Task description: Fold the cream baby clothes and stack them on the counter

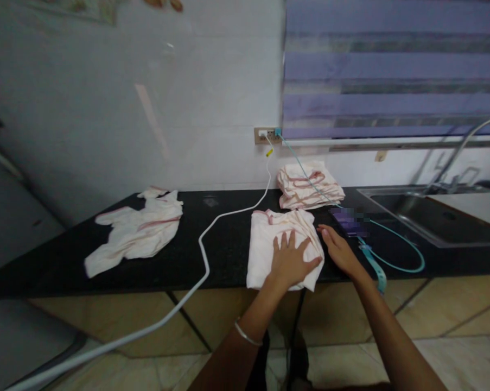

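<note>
A person stands at a black tabletop [220, 255], seen from above through a head-worn camera. The left hand [290, 262] lies flat, fingers spread, on a folded white cloth [265, 247] with pink trim at the near edge of the tabletop; its grip is released, pressing down and grasping nothing. A thin bracelet [247, 335] circles the left wrist. The right hand [339, 251] rests just right of that cloth, fingers extended and touching its right edge, grip likewise released.

Beyond the cloth, against the far wall, sits a stack of folded cloths [310, 187] of the same kind. Far to the left lies an unfolded white garment [137, 231], spread loosely. A white cable [206, 255] runs from a wall socket [267, 134] across the tabletop and down off its near edge. A teal cable [403, 255] leaves the same socket, crosses the stack and loops on the right, near a blurred dark device [350, 221]. At far right is a steel sink [427, 214] with a curved tap [462, 144]. Striped blinds [391, 70] hang above.
</note>
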Motion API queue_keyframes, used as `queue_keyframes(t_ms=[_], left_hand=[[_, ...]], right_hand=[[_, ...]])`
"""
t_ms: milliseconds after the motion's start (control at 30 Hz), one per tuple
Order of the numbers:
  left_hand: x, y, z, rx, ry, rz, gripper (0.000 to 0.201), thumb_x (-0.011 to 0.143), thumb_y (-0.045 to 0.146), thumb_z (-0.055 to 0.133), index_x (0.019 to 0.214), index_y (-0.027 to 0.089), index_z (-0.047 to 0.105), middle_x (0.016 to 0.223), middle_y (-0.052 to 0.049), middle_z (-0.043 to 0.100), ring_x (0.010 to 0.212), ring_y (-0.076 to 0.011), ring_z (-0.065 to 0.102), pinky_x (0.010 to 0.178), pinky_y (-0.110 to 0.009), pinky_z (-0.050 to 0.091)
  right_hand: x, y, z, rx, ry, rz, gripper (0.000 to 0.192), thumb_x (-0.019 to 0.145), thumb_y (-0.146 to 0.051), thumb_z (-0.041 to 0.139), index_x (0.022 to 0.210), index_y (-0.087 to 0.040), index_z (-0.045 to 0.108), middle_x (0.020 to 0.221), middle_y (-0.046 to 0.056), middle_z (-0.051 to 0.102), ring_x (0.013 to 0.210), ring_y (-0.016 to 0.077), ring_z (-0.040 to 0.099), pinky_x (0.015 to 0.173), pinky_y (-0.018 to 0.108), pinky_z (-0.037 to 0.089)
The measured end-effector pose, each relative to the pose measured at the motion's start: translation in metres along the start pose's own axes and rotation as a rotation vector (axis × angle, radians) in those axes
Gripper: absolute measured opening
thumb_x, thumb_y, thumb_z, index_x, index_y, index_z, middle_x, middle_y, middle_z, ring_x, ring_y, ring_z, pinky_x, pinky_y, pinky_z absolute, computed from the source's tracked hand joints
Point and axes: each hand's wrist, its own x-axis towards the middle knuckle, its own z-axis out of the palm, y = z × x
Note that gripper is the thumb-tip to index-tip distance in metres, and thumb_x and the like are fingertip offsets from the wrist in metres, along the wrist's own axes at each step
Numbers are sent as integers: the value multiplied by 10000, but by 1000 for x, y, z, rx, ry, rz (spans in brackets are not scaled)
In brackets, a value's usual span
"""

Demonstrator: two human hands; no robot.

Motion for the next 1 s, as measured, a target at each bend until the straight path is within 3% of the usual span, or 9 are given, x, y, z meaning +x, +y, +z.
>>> queue_keyframes(t_ms=[100,233,300,533,667,767,867,1000], left_hand=[[-1,1,-2,-58,19,-7,690,931,673,492,1506,292,514,1640,-143,362,1522,-460,225,1222,-663,56],[-2,0,-2,-130,84,-17,610,1028,453,343,1578,193,392,1604,-164,420,1502,-403,304,1243,-612,82],[-2,-1,-1,-109,85,-13,580,1023,380,337,1545,146,433,1592,-179,434,1494,-396,320,1249,-598,90],[-1,-3,1,65,72,-15,524,1027,399,343,1468,172,511,1585,-130,459,1477,-355,355,1242,-573,185],[-2,-3,1,156,77,-14,524,1045,429,295,1460,192,510,1593,-92,454,1464,-323,370,1228,-561,243],[-1,-3,0,175,50,-11,528,1033,429,338,1476,191,498,1588,-99,456,1460,-325,371,1223,-560,256],[1,-2,-2,164,36,-3,548,1023,419,365,1506,184,475,1560,-116,488,1455,-328,376,1216,-561,263],[2,-2,-1,174,47,14,529,1025,384,356,1441,126,556,1453,-164,586,1429,-321,405,1218,-548,251]], right_hand=[[-1,1,0,1,15,-2,558,988,-641,373,1310,-253,613,1339,99,667,1283,276,594,1178,513,385],[-3,-3,0,-13,34,-2,558,986,-648,370,1263,-242,634,1330,107,664,1276,276,589,1175,504,384],[-4,-5,0,-32,35,-4,570,983,-651,372,1253,-227,640,1332,120,661,1271,279,589,1172,499,384],[-3,-6,-3,-30,98,-101,539,992,-626,394,1242,-227,657,1292,113,680,1225,272,607,1117,480,421],[8,-28,8,-6,159,-220,501,1008,-593,400,1173,-213,682,1225,114,696,1169,265,620,1074,454,440],[29,-59,29,23,48,-315,477,1006,-586,420,1161,-231,698,1159,91,722,1130,255,635,1040,426,462],[53,-80,60,64,-144,-324,496,995,-613,421,1131,-246,726,1070,74,747,1061,253,659,996,423,494],[75,-69,93,104,-378,-239,574,980,-655,385,979,-224,764,955,66,763,933,250,681,929,432,533]])
